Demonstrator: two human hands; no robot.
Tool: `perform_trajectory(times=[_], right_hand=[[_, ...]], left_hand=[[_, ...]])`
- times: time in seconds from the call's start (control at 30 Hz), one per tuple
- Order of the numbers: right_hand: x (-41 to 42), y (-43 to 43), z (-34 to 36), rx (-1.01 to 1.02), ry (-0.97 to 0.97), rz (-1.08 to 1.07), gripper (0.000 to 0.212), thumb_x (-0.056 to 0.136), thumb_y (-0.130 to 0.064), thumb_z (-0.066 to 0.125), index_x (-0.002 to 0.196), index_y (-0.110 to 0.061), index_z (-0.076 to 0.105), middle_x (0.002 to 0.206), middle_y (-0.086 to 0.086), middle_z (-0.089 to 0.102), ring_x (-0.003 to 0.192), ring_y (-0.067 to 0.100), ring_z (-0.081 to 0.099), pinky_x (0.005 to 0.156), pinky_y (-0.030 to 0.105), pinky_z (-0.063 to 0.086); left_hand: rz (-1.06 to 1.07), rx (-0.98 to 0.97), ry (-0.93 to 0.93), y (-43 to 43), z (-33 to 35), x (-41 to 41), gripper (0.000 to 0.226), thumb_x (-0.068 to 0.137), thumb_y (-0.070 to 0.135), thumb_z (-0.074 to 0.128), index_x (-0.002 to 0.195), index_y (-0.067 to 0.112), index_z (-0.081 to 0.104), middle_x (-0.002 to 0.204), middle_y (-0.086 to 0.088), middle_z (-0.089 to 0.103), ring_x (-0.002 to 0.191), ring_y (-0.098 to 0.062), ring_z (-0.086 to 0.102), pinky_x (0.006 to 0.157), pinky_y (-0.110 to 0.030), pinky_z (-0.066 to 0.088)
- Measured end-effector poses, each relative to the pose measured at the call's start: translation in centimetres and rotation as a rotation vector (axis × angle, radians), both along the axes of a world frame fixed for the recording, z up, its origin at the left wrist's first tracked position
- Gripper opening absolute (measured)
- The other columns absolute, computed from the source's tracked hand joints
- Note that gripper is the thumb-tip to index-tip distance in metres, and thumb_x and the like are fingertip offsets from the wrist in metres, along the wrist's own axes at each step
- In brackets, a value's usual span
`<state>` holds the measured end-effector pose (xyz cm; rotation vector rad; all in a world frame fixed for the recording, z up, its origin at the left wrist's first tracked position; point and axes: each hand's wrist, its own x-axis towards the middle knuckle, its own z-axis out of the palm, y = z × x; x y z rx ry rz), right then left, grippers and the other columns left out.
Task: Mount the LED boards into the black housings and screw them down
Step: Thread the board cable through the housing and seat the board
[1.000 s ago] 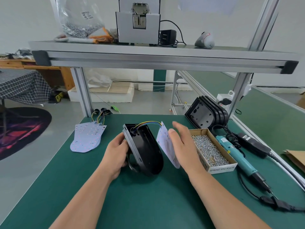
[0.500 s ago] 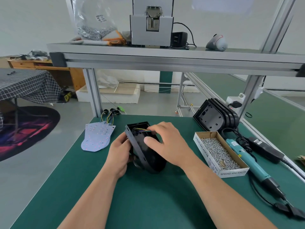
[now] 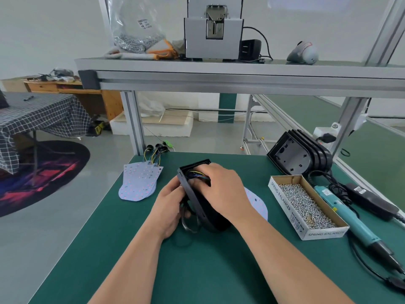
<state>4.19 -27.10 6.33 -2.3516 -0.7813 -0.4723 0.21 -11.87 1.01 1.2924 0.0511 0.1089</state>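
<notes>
Head cam: black housing (image 3: 211, 222) stands on edge mid-bench (image 3: 197, 266), both hands on it.
Left hand (image 3: 172, 207) grips its left side. Right hand (image 3: 221, 189) has its fingers inside by the wires (image 3: 198, 174), can't tell if they're pinching anything. One LED board (image 3: 257, 204) lies flat just right of it, screw box (image 3: 306, 207) toward the right edge.

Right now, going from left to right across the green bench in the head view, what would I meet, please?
LED boards → left hand → housing → right hand → screw box → screwdriver
</notes>
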Motion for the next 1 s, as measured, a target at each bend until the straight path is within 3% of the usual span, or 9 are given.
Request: perform_trajectory(times=[0.2, 0.33, 0.47, 0.53, 0.67, 0.73, 0.83, 1.0], right_hand=[[-0.4, 0.4, -0.8, 0.122, -0.111, 0.032, 0.014, 0.096, -0.035, 0.066, 0.109, -0.033, 0.07, 0.097, -0.017, 0.072, 0.093, 0.004, 0.058, 0.105, 0.036, 0.037], [-0.2, 0.2, -0.6, 0.165, -0.045, 0.104, 0.013, 0.094, -0.027, 0.067, 0.105, -0.031, 0.073, 0.087, -0.016, 0.072, 0.082, 0.005, 0.06, 0.091, 0.026, 0.045], [-0.4, 0.0, -0.8, 0.305, 0.08, 0.09, 0.019, 0.088, -0.025, 0.069, 0.105, -0.035, 0.071, 0.093, -0.019, 0.074, 0.089, -0.005, 0.062, 0.076, 0.01, 0.046], [-0.2, -0.1, -1.1, 0.331, 0.136, 0.068, 0.016, 0.088, -0.026, 0.068, 0.101, -0.034, 0.066, 0.09, -0.02, 0.073, 0.086, 0.002, 0.065, 0.074, 0.019, 0.051], [0.1, 0.1, -1.2, 0.323, 0.17, 0.008, 0.01, 0.084, -0.024, 0.065, 0.092, -0.029, 0.061, 0.082, -0.014, 0.069, 0.077, 0.012, 0.062, 0.069, 0.034, 0.053], [0.4, 0.2, -1.2, 0.28, 0.154, -0.012, 0.008, 0.083, -0.02, 0.065, 0.087, -0.026, 0.06, 0.078, -0.01, 0.067, 0.075, 0.014, 0.059, 0.068, 0.035, 0.051], [0.8, 0.1, -0.9, 0.199, 0.134, -0.015, 0.006, 0.085, -0.017, 0.065, 0.082, -0.021, 0.061, 0.073, -0.004, 0.063, 0.073, 0.016, 0.055, 0.068, 0.037, 0.046], [0.9, -0.6, -0.1, 0.092, 0.181, 0.018, 0.016, 0.092, -0.026, 0.067, 0.082, -0.016, 0.06, 0.073, 0.001, 0.063, 0.072, 0.02, 0.057, 0.066, 0.039, 0.047]], left_hand=[[-0.014, -0.008, -0.004, 0.1, -0.3, 0.2, 0.041, 0.083, 0.01, 0.051, 0.109, 0.026, 0.077, 0.079, -0.007, 0.067, 0.059, -0.018, 0.058, 0.041, -0.027, 0.04], [-0.018, -0.004, -0.003, 0.1, -0.3, 0.1, 0.043, 0.081, 0.01, 0.051, 0.111, 0.026, 0.077, 0.08, -0.005, 0.067, 0.06, -0.018, 0.058, 0.042, -0.027, 0.04], [-0.04, 0.0, -0.011, 0.2, -0.3, 0.1, 0.04, 0.085, 0.015, 0.056, 0.119, 0.025, 0.075, 0.086, -0.006, 0.068, 0.066, -0.018, 0.061, 0.045, -0.027, 0.041], [-0.046, -0.003, -0.015, 0.3, -0.5, 0.1, 0.04, 0.084, 0.02, 0.061, 0.121, 0.024, 0.075, 0.089, -0.007, 0.069, 0.071, -0.022, 0.06, 0.051, -0.029, 0.043], [-0.078, -0.021, -0.018, 0.5, -0.8, 0.4, 0.042, 0.09, 0.021, 0.062, 0.13, 0.019, 0.071, 0.106, -0.017, 0.067, 0.095, -0.033, 0.052, 0.08, -0.052, 0.035], [-0.095, 0.003, -0.013, 0.6, -0.7, 0.4, 0.043, 0.09, 0.02, 0.061, 0.132, 0.019, 0.071, 0.103, -0.013, 0.068, 0.091, -0.029, 0.055, 0.075, -0.048, 0.039], [-0.104, 0.053, -0.017, 0.6, -0.5, 0.1, 0.042, 0.092, 0.018, 0.059, 0.132, 0.021, 0.071, 0.09, -0.001, 0.071, 0.066, -0.012, 0.058, 0.051, -0.028, 0.044], [-0.079, 0.046, -0.021, 0.4, -0.4, -0.1, 0.037, 0.093, 0.023, 0.065, 0.129, 0.021, 0.074, 0.101, -0.008, 0.075, 0.073, -0.016, 0.064, 0.051, -0.026, 0.046]])
